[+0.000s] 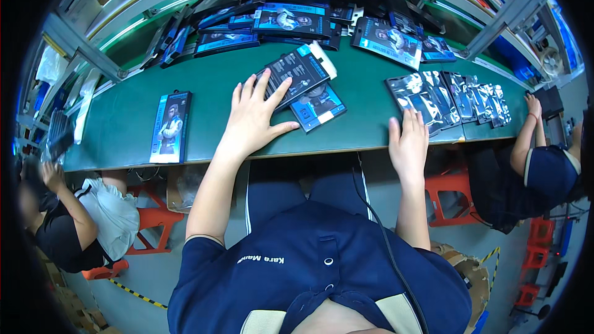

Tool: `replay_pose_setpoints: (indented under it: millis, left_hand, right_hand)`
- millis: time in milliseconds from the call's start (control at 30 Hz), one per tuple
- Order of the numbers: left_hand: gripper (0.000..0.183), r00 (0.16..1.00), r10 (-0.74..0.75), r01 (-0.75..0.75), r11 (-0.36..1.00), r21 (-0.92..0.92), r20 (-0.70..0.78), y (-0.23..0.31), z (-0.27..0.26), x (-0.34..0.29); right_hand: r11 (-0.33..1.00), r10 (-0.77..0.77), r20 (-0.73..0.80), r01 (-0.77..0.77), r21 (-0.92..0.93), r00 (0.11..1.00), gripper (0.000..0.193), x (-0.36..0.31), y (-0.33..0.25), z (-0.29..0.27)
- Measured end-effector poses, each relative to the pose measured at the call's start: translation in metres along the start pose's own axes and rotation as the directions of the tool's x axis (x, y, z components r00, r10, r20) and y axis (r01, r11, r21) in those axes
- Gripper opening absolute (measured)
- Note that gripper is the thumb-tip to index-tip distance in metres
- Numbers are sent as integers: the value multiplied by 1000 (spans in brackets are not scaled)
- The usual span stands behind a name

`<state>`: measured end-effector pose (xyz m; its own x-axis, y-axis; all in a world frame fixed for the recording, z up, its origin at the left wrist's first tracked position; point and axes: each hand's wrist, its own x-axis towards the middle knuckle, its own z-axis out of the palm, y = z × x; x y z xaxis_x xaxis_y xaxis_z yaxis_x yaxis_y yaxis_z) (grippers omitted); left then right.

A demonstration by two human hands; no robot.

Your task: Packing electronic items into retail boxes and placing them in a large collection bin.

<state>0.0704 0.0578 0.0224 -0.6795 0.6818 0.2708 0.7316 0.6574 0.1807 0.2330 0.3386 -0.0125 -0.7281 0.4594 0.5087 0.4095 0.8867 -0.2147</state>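
Note:
My left hand [250, 120] lies with fingers spread on the near left part of a dark flat box [303, 74], whose white end flap [324, 60] stands open at the far right end. This box partly covers a blue and black printed box [318, 111] beneath it. My right hand [409, 145] rests at the table's front edge, its fingertips touching the near side of a glossy, plastic-wrapped dark flat packet [413, 94]. Its thumb is apart from the fingers, and nothing is gripped. Several similar shiny packets [471, 99] lie overlapped in a row to the right.
A blue printed box [170, 127] lies alone on the green table [213, 99] at left. Several boxes [291, 20] are heaped along the back, with a larger one [388, 43] at back right. Metal posts [83, 49] frame the bench. Other people sit at left and right.

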Motion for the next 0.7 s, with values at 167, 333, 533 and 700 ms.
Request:
replay_pose_setpoints:
  millis: [167,333,533,700]
  left_hand:
    - [78,992,110,-110,994,3,-59,14,-14,21]
    - [83,995,97,-96,982,-160,0,37,-14,33]
    - [87,838,477,-378,857,-350,266,37,-21,-9]
    - [80,933,360,-353,916,-191,4,70,1,9]
  right_hand:
    - [966,204,-285,-146,214,936,26,-17,28,6]
    - [240,702,157,-438,866,694,109,-25,73,24]
    - [170,536,399,-558,812,744,50,-44,59,-42]
    - [-109,462,258,-235,966,848,41,-25,14,-37]
